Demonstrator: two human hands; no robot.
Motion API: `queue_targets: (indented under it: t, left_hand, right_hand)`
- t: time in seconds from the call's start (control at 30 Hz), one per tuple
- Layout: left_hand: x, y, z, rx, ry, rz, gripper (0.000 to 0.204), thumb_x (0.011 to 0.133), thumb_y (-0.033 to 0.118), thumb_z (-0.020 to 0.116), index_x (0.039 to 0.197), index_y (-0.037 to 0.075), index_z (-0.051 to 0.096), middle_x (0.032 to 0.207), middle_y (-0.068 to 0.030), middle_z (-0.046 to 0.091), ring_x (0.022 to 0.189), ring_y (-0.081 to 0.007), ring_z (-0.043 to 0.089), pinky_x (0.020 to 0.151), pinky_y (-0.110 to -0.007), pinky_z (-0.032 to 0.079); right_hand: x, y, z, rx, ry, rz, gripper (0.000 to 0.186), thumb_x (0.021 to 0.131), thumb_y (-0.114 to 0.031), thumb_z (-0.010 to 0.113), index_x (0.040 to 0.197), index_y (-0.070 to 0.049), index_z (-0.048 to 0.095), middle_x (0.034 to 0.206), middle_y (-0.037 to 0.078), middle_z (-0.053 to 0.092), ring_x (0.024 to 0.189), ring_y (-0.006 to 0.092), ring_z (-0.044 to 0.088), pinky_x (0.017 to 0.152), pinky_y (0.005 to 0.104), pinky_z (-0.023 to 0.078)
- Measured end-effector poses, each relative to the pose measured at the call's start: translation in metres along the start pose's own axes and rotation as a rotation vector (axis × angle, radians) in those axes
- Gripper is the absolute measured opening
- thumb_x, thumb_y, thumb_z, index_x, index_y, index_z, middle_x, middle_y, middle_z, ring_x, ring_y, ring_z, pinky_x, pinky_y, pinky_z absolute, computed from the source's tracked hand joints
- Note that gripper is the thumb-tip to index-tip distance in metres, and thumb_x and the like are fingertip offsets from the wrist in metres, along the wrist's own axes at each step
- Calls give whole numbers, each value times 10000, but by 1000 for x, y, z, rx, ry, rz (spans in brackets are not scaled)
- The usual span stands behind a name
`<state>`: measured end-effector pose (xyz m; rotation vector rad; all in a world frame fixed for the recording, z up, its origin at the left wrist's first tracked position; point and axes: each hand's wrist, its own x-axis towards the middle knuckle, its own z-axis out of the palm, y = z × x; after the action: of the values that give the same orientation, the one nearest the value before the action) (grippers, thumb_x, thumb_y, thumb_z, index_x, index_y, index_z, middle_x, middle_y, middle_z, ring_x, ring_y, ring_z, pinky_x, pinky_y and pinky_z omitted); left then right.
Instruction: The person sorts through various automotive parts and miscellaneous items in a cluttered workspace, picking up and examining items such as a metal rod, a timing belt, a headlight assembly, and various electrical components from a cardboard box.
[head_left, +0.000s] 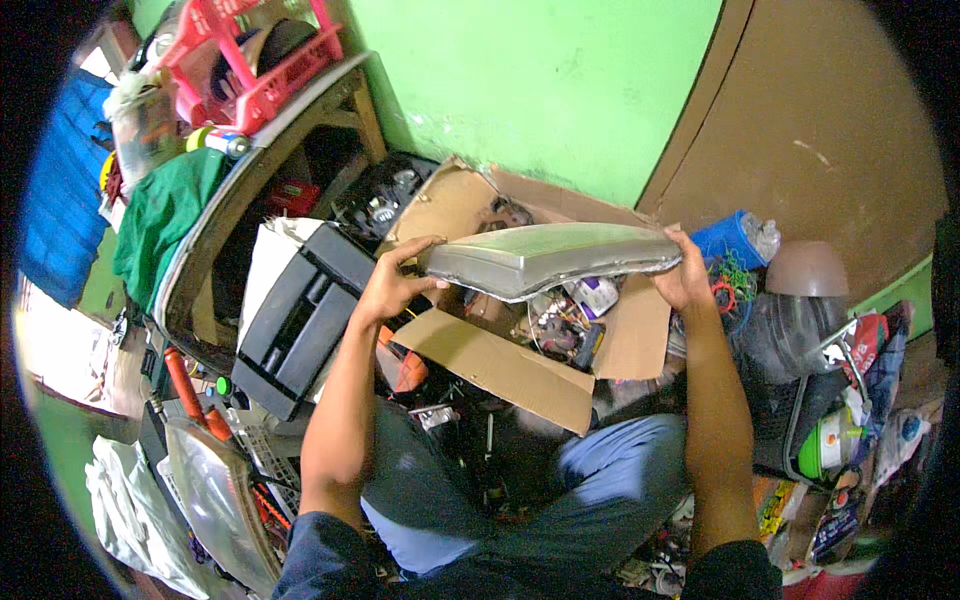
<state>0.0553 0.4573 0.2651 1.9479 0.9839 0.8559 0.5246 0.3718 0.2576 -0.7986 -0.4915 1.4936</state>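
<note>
Both my hands hold up a headlight lens cover (550, 255), a long, curved, see-through plastic shell with a ragged silvery lower edge. My left hand (395, 280) grips its left end, thumb below and fingers on top. At the right end, my right hand (685, 270) is closed round the narrow tip; some of its fingers are hidden behind the cover. Beneath the cover stands an open cardboard box (500, 370) with its flaps spread. Tangled wires and small parts (565, 325) lie inside it. A second clear lens cover (205, 480) rests at the lower left.
A black case (305, 320) stands left of the box, beside a wooden table (270, 140) bearing a pink rack (250, 70). To the right are a blue container (725, 240), coiled wires and a black crate (780, 420). Loose parts cover the floor round my legs.
</note>
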Motion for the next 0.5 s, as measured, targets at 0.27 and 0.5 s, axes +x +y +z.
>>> queue_targets:
  t: [0.27, 0.5]
  left_hand:
    - [31, -98, 57, -595, 39, -419, 395, 861, 41, 575, 1249, 21, 644, 1323, -123, 608, 1257, -254, 530, 1092, -369, 385]
    - [80, -147, 105, -126, 479, -90, 273, 861, 63, 624, 1119, -1, 688, 1302, -185, 618, 1252, -284, 551, 1094, -383, 393]
  right_hand:
    - [15, 53, -28, -336, -7, -44, 586, 841, -150, 505, 1414, -31, 488, 1402, 126, 533, 1243, 309, 547, 1058, 452, 456]
    - [27, 100, -75, -903, 116, 486, 505, 828, -197, 657, 1288, -16, 554, 1085, 62, 670, 973, 234, 633, 858, 355, 532]
